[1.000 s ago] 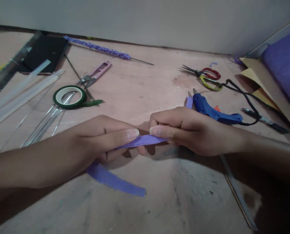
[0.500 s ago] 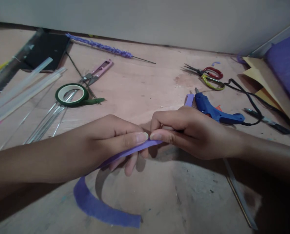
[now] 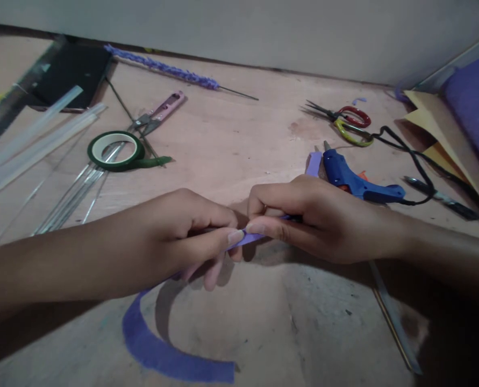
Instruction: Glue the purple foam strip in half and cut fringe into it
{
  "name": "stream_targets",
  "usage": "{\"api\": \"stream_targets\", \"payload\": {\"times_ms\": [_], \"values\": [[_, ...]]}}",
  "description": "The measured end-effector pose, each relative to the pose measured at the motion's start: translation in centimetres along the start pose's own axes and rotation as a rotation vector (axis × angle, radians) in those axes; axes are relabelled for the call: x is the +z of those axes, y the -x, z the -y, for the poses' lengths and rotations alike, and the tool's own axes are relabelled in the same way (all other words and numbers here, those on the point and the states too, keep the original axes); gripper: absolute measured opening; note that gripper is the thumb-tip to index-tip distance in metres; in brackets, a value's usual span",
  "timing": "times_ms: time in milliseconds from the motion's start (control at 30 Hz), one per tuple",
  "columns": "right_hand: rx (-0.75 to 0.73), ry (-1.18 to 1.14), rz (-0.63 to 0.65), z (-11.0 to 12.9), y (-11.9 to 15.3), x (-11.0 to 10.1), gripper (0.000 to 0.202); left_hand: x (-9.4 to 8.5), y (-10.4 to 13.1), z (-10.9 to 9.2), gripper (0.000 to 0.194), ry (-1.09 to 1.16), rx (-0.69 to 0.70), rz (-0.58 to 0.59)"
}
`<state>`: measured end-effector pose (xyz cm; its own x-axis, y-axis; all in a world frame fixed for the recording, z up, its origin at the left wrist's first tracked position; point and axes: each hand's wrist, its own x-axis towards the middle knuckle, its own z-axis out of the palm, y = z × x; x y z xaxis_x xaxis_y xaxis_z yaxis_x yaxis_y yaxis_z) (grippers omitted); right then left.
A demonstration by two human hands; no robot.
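The left hand (image 3: 183,236) and the right hand (image 3: 307,215) meet in the middle, low over the counter (image 3: 231,145). Both are closed on a purple strip (image 3: 158,352). Each hand pinches it between thumb and fingers, and the two thumbs almost touch.

A second ago the hands were a little apart and a flat bit of the strip showed between them. Now that bit is almost gone. Only a small purple piece peeks out by the thumbs. The hands have come together, and more of the strip hangs free below the left hand. The loose end has slid down and now lies in a big curve on the counter near the bottom edge. It looks like the strip is being folded or rolled up at the fingertips, but the fingers hide that part, so I cannot be sure.

Behind the right hand lies a blue glue gun (image 3: 356,180) with a black cord. Farther back are scissors (image 3: 348,126). To the left are a roll of green tape (image 3: 114,150), some clear sticks (image 3: 33,145) and a purple stem on a wire (image 3: 170,72).
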<state>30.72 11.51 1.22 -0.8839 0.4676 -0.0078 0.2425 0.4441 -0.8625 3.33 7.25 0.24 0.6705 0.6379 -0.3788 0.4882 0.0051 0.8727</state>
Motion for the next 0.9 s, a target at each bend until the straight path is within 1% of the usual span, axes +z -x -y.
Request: {"api": "stream_targets", "payload": {"times_ms": [100,200,333,500,633,767,900], "values": [[-0.001,-0.003,0.005,0.1,0.0,0.1,0.026,0.3,-0.1,0.1,0.046,-0.032,0.014,-0.02],[-0.036,-0.01,-0.017,0.0,0.0,0.3,0.02,0.5,-0.1,-0.4,0.04,-0.019,0.035,-0.036],[-0.041,0.002,-0.021,0.1,0.0,0.4,0.019,0.6,-0.2,-0.9,0.033,-0.027,0.046,-0.059],[0.005,0.01,0.013,0.3,0.0,0.3,0.014,0.6,-0.2,-0.8,0.031,-0.06,0.042,-0.05],[-0.023,-0.035,-0.005,0.0,-0.1,0.3,0.006,0.9,-0.2,-0.5,0.032,-0.034,0.063,-0.079],[-0.013,-0.093,-0.008,-0.3,-0.3,0.7,0.014,1.1,-0.2,-0.2,0.034,-0.01,0.082,-0.118],[0.025,-0.156,-0.002,-0.1,-0.3,1.1,0.019,1.0,-0.4,-0.3,0.031,-0.016,0.056,-0.088]]}}
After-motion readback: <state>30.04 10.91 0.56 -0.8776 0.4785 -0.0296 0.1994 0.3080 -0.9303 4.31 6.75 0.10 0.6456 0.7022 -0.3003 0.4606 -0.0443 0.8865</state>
